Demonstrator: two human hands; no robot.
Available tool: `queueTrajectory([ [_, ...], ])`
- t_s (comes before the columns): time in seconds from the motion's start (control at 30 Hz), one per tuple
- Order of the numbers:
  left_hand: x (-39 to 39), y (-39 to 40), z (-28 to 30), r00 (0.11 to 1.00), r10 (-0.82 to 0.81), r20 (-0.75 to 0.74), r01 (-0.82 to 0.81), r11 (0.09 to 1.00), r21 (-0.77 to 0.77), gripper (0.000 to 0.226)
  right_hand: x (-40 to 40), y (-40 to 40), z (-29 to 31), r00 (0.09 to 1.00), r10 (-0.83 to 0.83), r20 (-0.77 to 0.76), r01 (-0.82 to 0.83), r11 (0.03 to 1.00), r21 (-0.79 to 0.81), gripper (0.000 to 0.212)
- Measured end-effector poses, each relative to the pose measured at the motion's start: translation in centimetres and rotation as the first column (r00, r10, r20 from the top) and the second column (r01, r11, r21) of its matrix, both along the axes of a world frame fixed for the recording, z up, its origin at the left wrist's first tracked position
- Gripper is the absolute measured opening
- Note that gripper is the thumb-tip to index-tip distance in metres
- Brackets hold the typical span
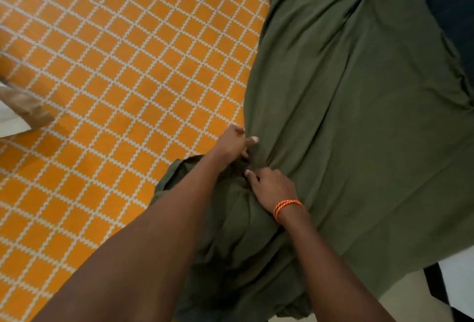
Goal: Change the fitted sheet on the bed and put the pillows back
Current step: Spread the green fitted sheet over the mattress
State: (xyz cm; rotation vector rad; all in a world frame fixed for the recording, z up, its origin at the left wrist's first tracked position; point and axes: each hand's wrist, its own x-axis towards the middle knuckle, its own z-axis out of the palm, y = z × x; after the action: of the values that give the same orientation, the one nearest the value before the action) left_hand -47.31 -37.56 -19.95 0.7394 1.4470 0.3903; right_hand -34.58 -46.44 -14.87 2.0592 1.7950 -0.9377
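Note:
An olive-green fitted sheet [359,95] lies spread and wrinkled over the right half of the view, its near end bunched and hanging down. My left hand [232,143] pinches the sheet's left edge where the folds gather. Right beside it, my right hand [273,189], with an orange band at the wrist, grips the same bunch of fabric. A dark navy surface [451,13] shows under the sheet at the top right. No pillows are in view.
An orange rug with a white grid pattern [115,77] covers the floor to the left. A brown and white object [23,108] juts in at the left edge. Pale floor and a black-and-white item [446,288] show at the bottom right.

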Motion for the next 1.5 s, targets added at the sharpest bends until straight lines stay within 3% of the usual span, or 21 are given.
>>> queueTrajectory([
  [0.1,1.7,-0.8,0.6,0.989,-0.13,0.074,0.141,0.977,-0.158,0.035,1.1,2.8,0.6,0.938,-0.249,-0.242,0.203,0.959,-0.199,0.06],
  [0.2,0.5,-0.5,1.5,0.971,0.095,0.221,-0.02,0.948,-0.318,0.043,2.0,4.9,1.9,0.74,-0.504,-0.445,0.363,0.857,-0.366,0.06],
  [0.3,-3.0,0.8,4.1,0.807,0.367,0.463,-0.146,0.883,-0.446,0.048,1.3,6.7,3.5,0.718,-0.482,-0.502,0.542,0.84,-0.031,0.058],
  [0.37,-5.4,2.1,6.0,0.677,0.457,0.577,-0.188,0.865,-0.465,0.056,-0.1,8.2,4.4,0.721,-0.444,-0.532,0.629,0.742,0.233,0.058],
  [0.43,-6.9,3.4,7.4,0.582,0.483,0.654,-0.236,0.87,-0.432,0.058,-1.8,9.5,5.4,0.804,-0.345,-0.484,0.578,0.646,0.499,0.051],
  [0.5,-7.8,4.5,8.5,0.553,0.482,0.68,-0.271,0.875,-0.4,0.063,-3.6,10.2,6.6,0.897,-0.24,-0.371,0.441,0.549,0.71,0.032],
  [0.57,-8.7,5.3,9.0,0.534,0.481,0.695,-0.294,0.877,-0.38,0.067,-5.5,10.9,7.9,0.928,-0.196,-0.316,0.372,0.519,0.77,0.008],
  [0.6,-9.3,5.8,9.1,0.531,0.479,0.699,-0.294,0.878,-0.378,0.062,-6.3,11.2,8.1,0.931,-0.176,-0.32,0.364,0.533,0.764,0.015],
  [0.7,-11.6,7.3,10.4,0.718,0.381,0.583,-0.264,0.924,-0.278,0.043,-8.2,11.7,7.7,0.927,-0.085,-0.366,0.332,0.643,0.69,0.046],
  [0.73,-13.0,8.2,11.1,0.827,0.28,0.488,-0.232,0.96,-0.158,0.034,-9.0,11.8,7.5,0.932,-0.067,-0.357,0.304,0.684,0.663,0.052],
  [0.8,-16.1,10.6,13.1,0.991,-0.011,0.133,-0.011,0.986,0.168,0.021,-10.1,12.0,6.9,0.945,-0.052,-0.324,0.251,0.75,0.612,0.059],
  [0.87,-19.3,13.7,16.2,0.915,-0.245,-0.321,0.351,0.876,0.33,0.032,-11.5,12.5,7.1,0.949,-0.041,-0.314,0.22,0.799,0.56,0.061],
  [0.9,-20.6,15.4,18.1,0.83,-0.234,-0.507,0.449,0.819,0.357,0.035,-12.4,13.0,7.4,0.947,-0.028,-0.319,0.205,0.817,0.539,0.061],
  [0.97,-22.4,18.2,21.8,0.692,0.018,-0.721,0.47,0.747,0.47,0.033,-14.0,14.0,8.2,0.945,-0.01,-0.326,0.188,0.834,0.52,0.058],
  [1.03,-24.2,20.4,24.5,0.546,0.318,-0.775,0.488,0.631,0.603,0.034,-15.8,15.1,9.3,0.929,0.002,-0.371,0.214,0.814,0.541,0.053],
  [1.1,-25.7,21.5,25.0,0.376,0.379,-0.846,0.576,0.62,0.534,0.055,-17.6,15.6,9.9,0.909,0.02,-0.417,0.242,0.788,0.567,0.049],
  [1.13,-26.1,21.4,24.5,0.348,0.369,-0.862,0.568,0.648,0.507,0.064,-18.2,15.5,9.9,0.905,0.037,-0.423,0.24,0.777,0.582,0.048],
  [1.2,-26.8,19.8,22.4,0.419,0.399,-0.816,0.464,0.678,0.57,0.066,-19.6,15.1,9.7,0.906,0.079,-0.416,0.219,0.754,0.619,0.041],
  [1.3,-27.0,14.6,16.5,0.567,0.439,-0.696,0.304,0.674,0.673,0.039,-21.0,13.9,8.0,0.884,0.117,-0.453,0.205,0.773,0.6,0.032],
  [1.4,-27.1,7.5,8.7,0.666,0.351,-0.659,0.071,0.848,0.524,0.029,-21.5,12.9,4.3,0.914,0.097,-0.395,0.104,0.883,0.457,0.039],
  [1.5,-26.2,1.5,2.7,0.782,0.35,-0.515,-0.228,0.931,0.286,0.075,-21.6,12.4,1.4,0.968,0.042,-0.246,0.052,0.931,0.362,0.078],
])
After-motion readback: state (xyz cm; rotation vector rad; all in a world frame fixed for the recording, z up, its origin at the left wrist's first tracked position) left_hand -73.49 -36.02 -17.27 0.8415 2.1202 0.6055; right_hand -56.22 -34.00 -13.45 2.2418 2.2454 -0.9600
